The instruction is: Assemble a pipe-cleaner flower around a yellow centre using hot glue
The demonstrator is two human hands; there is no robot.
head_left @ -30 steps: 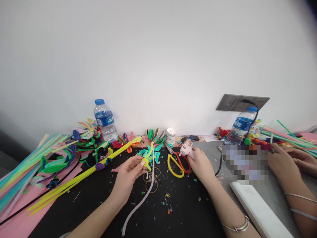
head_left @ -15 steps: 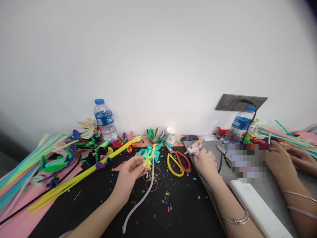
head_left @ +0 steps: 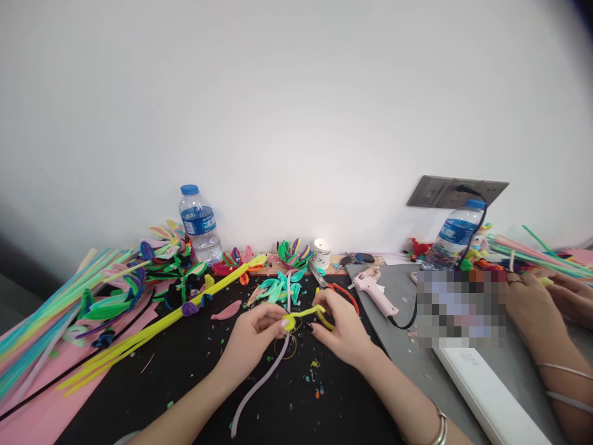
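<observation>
Two bare hands: close together over the black mat (head_left: 338,408), fingers facing inward.
Left hand (head_left: 254,337): thumb and fingertips pinched on the yellow piece.
Right hand (head_left: 341,324): thumb and forefinger parted around the yellow piece's free end; I cannot tell whether they touch it.
Yellow piece (head_left: 290,323): between the hands, its rounded part at the left fingertips, its narrow strip stretching toward the right hand.
Lilac strip (head_left: 262,383): passes the yellow piece and curves down nearer the person, just right of the left forearm.
Teal petals (head_left: 279,288): beyond the left hand's fingers.
Pink petal (head_left: 226,310): just left of the left hand.
Yellow stems (head_left: 152,334): slanting, farther left of the left hand.
Scissors (head_left: 348,295): just beyond the right hand, handles partly hidden by it.
Glue gun (head_left: 376,293): lying to the right of the right hand, on the grey surface.
White roll (head_left: 320,254): upright beyond both hands.
Co-worker's hand (head_left: 528,306): well to the right of the right hand.
</observation>
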